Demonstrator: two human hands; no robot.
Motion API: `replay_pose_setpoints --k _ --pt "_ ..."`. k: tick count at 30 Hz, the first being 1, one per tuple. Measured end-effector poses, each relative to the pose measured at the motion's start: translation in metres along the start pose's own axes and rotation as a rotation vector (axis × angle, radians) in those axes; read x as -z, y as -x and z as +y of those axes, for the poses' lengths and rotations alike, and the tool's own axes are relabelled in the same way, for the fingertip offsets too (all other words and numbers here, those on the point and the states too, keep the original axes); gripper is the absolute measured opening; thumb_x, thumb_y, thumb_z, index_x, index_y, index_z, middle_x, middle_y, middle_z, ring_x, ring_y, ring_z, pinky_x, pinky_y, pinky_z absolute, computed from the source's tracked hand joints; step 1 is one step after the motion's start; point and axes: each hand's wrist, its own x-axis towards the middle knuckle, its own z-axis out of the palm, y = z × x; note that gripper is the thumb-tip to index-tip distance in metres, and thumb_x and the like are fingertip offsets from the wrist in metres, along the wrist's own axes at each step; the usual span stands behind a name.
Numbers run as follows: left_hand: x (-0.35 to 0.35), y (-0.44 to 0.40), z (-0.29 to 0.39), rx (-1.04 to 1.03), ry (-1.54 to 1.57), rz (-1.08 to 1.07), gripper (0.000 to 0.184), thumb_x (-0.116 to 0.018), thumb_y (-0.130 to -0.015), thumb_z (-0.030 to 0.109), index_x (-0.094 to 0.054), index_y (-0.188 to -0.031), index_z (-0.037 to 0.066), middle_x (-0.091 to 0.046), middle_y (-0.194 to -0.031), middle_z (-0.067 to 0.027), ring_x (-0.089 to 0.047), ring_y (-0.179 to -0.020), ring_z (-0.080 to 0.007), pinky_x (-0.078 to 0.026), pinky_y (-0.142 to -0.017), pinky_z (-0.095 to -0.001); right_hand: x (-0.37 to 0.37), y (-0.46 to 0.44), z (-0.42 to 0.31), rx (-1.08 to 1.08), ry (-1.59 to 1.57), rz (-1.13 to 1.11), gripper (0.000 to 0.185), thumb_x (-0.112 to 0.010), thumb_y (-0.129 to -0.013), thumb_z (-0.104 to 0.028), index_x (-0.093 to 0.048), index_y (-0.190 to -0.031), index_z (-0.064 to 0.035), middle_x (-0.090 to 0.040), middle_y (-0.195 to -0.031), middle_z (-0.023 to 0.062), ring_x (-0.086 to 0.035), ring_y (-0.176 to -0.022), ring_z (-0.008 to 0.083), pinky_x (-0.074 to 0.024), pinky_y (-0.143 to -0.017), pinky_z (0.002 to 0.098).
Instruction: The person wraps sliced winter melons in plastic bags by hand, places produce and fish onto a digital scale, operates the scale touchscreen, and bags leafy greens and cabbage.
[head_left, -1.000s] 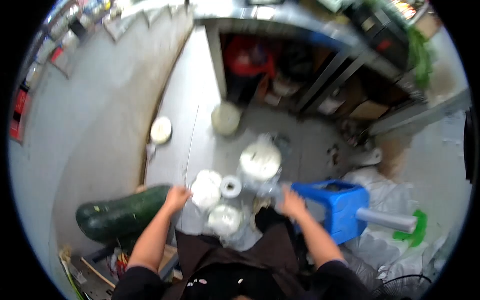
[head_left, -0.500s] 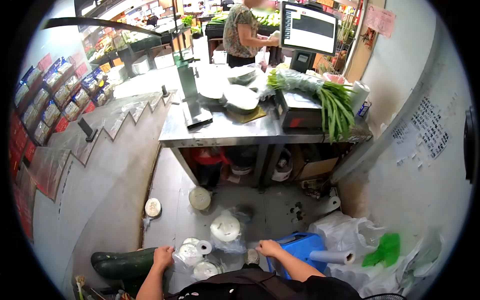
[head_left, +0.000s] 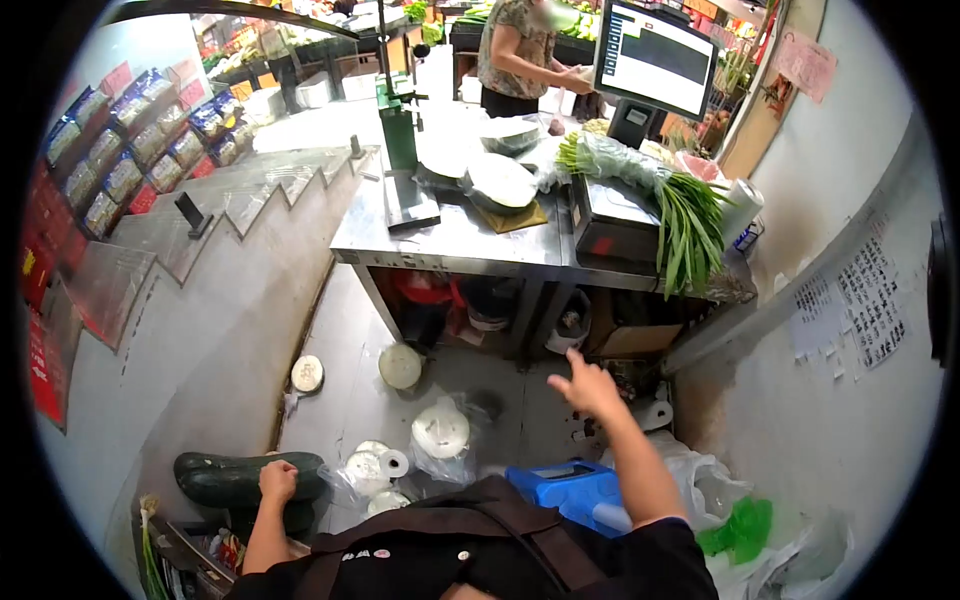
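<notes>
My left hand (head_left: 279,480) is loosely curled, fingers bent, over the right half of the big green melon (head_left: 222,478); I cannot tell whether it touches the rind or holds something small; my right hand (head_left: 590,387) is stretched out ahead, released and bare, one finger pointing forward, well apart from my left.

On the floor (head_left: 345,325) between my hands lie pale cuts (head_left: 440,428), some wrapped in clear film, with a white roll (head_left: 394,463) near my left hand; a round cut (head_left: 401,367) sits farther ahead, and a smaller one (head_left: 307,373) lies forward of my left hand.

Nearer to me than my right hand is the blue stool (head_left: 575,490); right of it are white bags and a green bag (head_left: 745,530).

Ahead of both hands is the steel tabletop (head_left: 400,246), bearing large melon slices (head_left: 500,182), a scale (head_left: 612,245) topped with leafy greens (head_left: 690,225), and a screen (head_left: 655,58); a person (head_left: 512,62) stands beyond it.
</notes>
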Motion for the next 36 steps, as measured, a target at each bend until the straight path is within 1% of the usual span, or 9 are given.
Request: replay_pose_setpoints --k 3,6,10,17,23,26,29,32,36 --pt "-0.005 -0.011 0.0 0.015 -0.046 0.044 0.024 -0.064 -0.071 0.02 -0.068 -0.09 0.007 -0.065 -0.089 -0.0169 -0.061 -0.087 -0.0317 -0.047 -0.078 -0.0392 0.07 -0.022 0.001 -0.025 0.046 0.154 0.08 -0.049 -0.083 -0.053 -0.018 -0.139 -0.0066 -0.057 -0.103 0.0268 -0.055 -0.093 0.0419 -0.0412 -0.085 0.0449" --pt "-0.011 -0.026 0.034 -0.044 -0.095 0.018 0.032 -0.065 -0.072 0.02 -0.065 -0.1 0.006 -0.064 -0.094 -0.0175 -0.059 -0.092 -0.0324 -0.046 -0.081 -0.0398 0.13 -0.069 0.025 0.045 0.063 0.354 0.071 -0.047 -0.086 -0.036 -0.011 -0.14 -0.0075 -0.06 -0.075 0.0252 -0.057 -0.071 0.0413 -0.0437 -0.066 0.0473" --pt "-0.031 -0.056 0.101 -0.119 -0.016 -0.066 0.037 -0.067 -0.07 0.021 -0.063 -0.104 0.006 -0.064 -0.091 -0.0165 -0.06 -0.089 -0.0312 -0.047 -0.081 -0.0392 0.22 -0.143 0.046 0.128 0.135 0.541 0.07 -0.043 -0.082 -0.024 -0.009 -0.14 -0.0049 -0.058 -0.066 0.0215 -0.055 -0.061 0.0407 -0.0429 -0.06 0.0479" --pt "-0.114 -0.079 0.25 -0.057 -0.055 -0.245 0.038 -0.067 -0.072 0.026 -0.064 -0.105 0.008 -0.065 -0.094 -0.014 -0.062 -0.088 -0.0291 -0.048 -0.081 -0.0351 0.352 -0.316 0.088 0.209 0.221 0.647 0.078 -0.046 -0.075 -0.021 -0.008 -0.14 -0.0008 -0.061 -0.068 0.0205 -0.058 -0.063 0.0387 -0.0454 -0.062 0.0455" --pt "-0.117 -0.06 0.38 -0.084 0.147 -0.262 0.039 -0.067 -0.073 0.027 -0.063 -0.106 0.008 -0.065 -0.094 -0.0132 -0.062 -0.088 -0.0287 -0.048 -0.08 -0.0348 0.435 -0.411 0.077 0.306 0.219 0.776 0.077 -0.045 -0.076 -0.018 -0.006 -0.14 -0.0047 -0.062 -0.071 0.0219 -0.059 -0.064 0.04 -0.0464 -0.063 0.0461" --pt "-0.106 -0.056 0.409 -0.07 0.058 -0.263 0.04 -0.065 -0.074 0.03 -0.061 -0.108 0.008 -0.065 -0.094 -0.0132 -0.061 -0.09 -0.029 -0.047 -0.08 -0.0369 0.47 -0.446 0.063 0.244 0.164 0.869 0.078 -0.045 -0.073 -0.016 -0.008 -0.141 -0.0073 -0.063 -0.076 0.0226 -0.061 -0.07 0.04 -0.0479 -0.069 0.0449" --pt "-0.114 -0.067 0.411 -0.067 -0.051 -0.299 0.042 -0.062 -0.075 0.033 -0.061 -0.109 0.008 -0.065 -0.095 -0.0134 -0.06 -0.092 -0.0295 -0.046 -0.081 -0.0392 0.49 -0.467 0.061 0.136 0.204 0.751 0.074 -0.045 -0.075 -0.015 -0.013 -0.141 -0.0068 -0.062 -0.094 0.0227 -0.061 -0.087 0.0352 -0.0461 -0.079 0.0431" --pt "-0.108 -0.078 0.427 -0.124 0.018 -0.233 0.041 -0.061 -0.075 0.031 -0.06 -0.109 0.007 -0.065 -0.093 -0.0142 -0.06 -0.091 -0.0304 -0.047 -0.08 -0.0391 0.487 -0.441 0.069 0.205 0.117 0.89 0.068 -0.048 -0.074 -0.016 -0.024 -0.137 -0.0058 -0.063 -0.083 0.0227 -0.062 -0.08 0.0378 -0.0474 -0.075 0.0419" --pt "-0.076 -0.1 0.473 -0.268 0.139 -0.052 0.034 -0.061 -0.077 0.022 -0.061 -0.106 0.005 -0.064 -0.088 -0.0166 -0.062 -0.082 -0.0314 -0.048 -0.074 -0.0378 0.451 -0.366 0.161 0.435 -0.346 0.799 0.04 -0.05 -0.075 -0.01 -0.052 -0.114 -0.001 -0.058 -0.063 0.0122 -0.055 -0.056 0.0198 -0.043 -0.055 0.0304"
